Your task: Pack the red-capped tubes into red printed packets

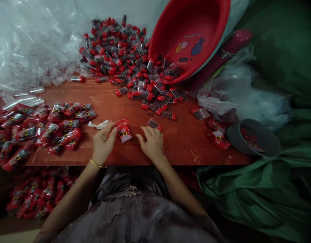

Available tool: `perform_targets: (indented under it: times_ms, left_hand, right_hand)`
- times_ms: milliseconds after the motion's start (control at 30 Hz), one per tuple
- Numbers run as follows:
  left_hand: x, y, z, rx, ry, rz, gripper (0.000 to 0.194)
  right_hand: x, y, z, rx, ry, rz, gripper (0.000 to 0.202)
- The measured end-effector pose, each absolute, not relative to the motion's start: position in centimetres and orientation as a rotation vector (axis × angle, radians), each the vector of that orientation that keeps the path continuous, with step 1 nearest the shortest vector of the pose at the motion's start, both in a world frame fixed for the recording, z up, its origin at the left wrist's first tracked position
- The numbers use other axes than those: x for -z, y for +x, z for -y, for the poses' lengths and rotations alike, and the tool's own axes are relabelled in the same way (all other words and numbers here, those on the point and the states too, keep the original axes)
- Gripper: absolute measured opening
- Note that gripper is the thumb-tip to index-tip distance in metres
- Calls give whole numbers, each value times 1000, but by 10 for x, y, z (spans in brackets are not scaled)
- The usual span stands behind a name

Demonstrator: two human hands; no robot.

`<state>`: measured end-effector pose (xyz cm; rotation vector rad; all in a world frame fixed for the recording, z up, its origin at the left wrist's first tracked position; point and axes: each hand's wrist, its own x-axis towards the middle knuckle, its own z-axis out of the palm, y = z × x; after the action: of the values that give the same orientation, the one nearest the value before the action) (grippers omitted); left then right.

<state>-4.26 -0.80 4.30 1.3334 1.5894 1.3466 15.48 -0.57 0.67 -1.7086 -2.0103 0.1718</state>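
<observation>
My left hand [104,141], with a gold bangle at the wrist, has its thumb and forefinger drawn together at the left edge of a small red printed packet [123,130]. Whether the packet is lifted off the wood is hard to tell. To its right, my right hand [151,141] hangs low over the table, fingers apart and holding nothing. Just beyond those fingertips lies a clear tube with a red cap and dark contents [154,124]. A crumpled white scrap [98,125] sits behind my left hand.
Many red-capped tubes [115,50] are heaped at the back, spilling beside a tilted red basin [188,20]. Filled red packets [49,128] cover the left side, with clear plastic sleeves [31,44] behind. A grey bowl [233,138] and plastic bags [226,91] stand at right.
</observation>
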Motion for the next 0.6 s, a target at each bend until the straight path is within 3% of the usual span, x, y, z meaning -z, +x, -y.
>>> perform_targets:
  times_ms: [200, 367, 600]
  left_hand:
    - [-22, -30, 27, -1067, 1935, -1716, 34]
    - [-13, -33, 27, -919, 2080, -1767, 33]
    - [-14, -22, 31, -1091, 1985, -1795, 41]
  right_hand:
    - [-17, 120, -8, -600, -1831, 1960, 33]
    - [-15, 121, -17, -640, -1793, 2001, 20]
    - [-7, 130, -11, -578, -1557, 1787, 22]
